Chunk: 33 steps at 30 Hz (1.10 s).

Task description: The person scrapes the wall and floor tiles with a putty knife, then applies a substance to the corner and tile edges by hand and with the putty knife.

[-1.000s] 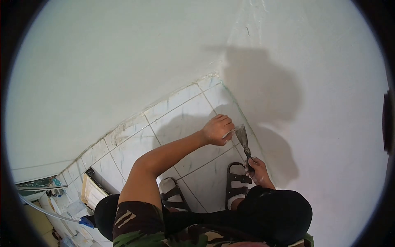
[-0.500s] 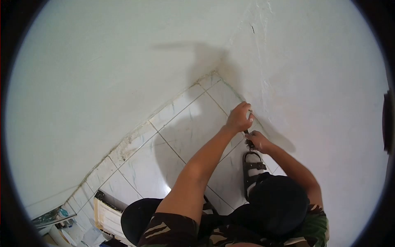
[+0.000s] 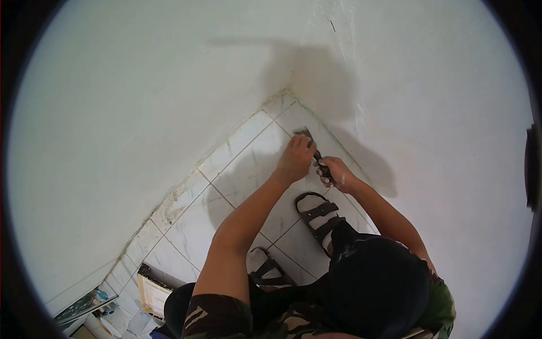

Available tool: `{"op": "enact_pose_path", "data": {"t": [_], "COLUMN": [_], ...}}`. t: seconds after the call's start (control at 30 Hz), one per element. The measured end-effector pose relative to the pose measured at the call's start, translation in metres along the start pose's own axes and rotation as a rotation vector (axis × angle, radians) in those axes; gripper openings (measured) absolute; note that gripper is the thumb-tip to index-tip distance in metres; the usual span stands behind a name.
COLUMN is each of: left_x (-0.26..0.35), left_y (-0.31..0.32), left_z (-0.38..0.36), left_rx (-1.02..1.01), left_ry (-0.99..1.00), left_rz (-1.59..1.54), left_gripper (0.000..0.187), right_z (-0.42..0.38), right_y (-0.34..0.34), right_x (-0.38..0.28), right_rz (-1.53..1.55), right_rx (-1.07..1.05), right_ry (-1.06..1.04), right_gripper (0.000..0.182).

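Note:
My right hand [image 3: 337,173] is wrapped round the dark handle of a scraper [image 3: 303,132], whose flat blade points up and left over the floor tiles. The fingers of my left hand [image 3: 297,156] are curled against the scraper's neck, just below the blade. Both hands are above the tiled floor [image 3: 271,189] near the corner of the room. The inner side of the left fingers is partly hidden.
White walls [image 3: 141,101] meet at the corner, with rough, crumbly edges along the floor. My sandalled feet [image 3: 319,217] stand close below the hands. A white box-like object [image 3: 153,295] and assorted items lie at the lower left.
Both hands and the scraper have moved left and up, away from the right wall's base. The blade now shows clearly. My view has shifted slightly, and the sandals are more visible.

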<state>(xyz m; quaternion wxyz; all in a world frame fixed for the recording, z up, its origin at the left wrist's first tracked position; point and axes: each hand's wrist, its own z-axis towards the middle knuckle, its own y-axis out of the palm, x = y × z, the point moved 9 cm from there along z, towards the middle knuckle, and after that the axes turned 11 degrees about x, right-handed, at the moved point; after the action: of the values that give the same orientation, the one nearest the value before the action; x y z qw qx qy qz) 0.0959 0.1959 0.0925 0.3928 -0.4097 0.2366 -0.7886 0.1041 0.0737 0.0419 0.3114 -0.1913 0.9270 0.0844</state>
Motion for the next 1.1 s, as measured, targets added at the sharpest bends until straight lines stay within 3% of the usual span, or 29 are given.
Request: {"op": "enact_pose_path", "data": {"t": [0.23,0.3,0.5,0.63,0.7,0.83,1.03,1.1], "left_x": [-0.042,-0.062,-0.086,-0.082,-0.07,-0.075,-0.081,-0.094], "left_y": [-0.003,0.001,0.006,0.003,-0.014,-0.012,-0.007,-0.004], "left_z": [-0.001,-0.004,0.012,0.016,0.02,0.018,0.028,0.03], "left_rx": [0.047,-0.035,-0.235,-0.23,0.02,0.007,-0.064,-0.214], "left_ry": [-0.127,-0.291,-0.375,-0.315,-0.208,-0.202,-0.214,-0.346], "left_rz": [0.239,0.343,0.412,0.423,0.326,0.298,0.432,0.307], "left_gripper": [0.038,0.032,0.023,0.04,0.042,0.044,0.028,0.022], "right_z": [0.019,0.021,0.033,0.043,0.049,0.055,0.052,0.054], "right_y": [0.031,0.041,0.067,0.06,0.062,0.064,0.073,0.075], "right_x": [-0.03,-0.035,-0.048,-0.055,-0.051,-0.055,-0.066,-0.069], "right_rz": [0.093,0.084,0.12,0.1,0.096,0.035,0.077,0.064], "right_rx": [-0.136,-0.15,-0.17,-0.111,-0.12,-0.079,-0.06,-0.036], "right_ry": [0.046,0.09,0.07,0.038,0.039,0.015,0.129,0.152], "right_gripper": [0.014,0.015,0.016,0.017,0.017,0.018,0.019,0.019]}}
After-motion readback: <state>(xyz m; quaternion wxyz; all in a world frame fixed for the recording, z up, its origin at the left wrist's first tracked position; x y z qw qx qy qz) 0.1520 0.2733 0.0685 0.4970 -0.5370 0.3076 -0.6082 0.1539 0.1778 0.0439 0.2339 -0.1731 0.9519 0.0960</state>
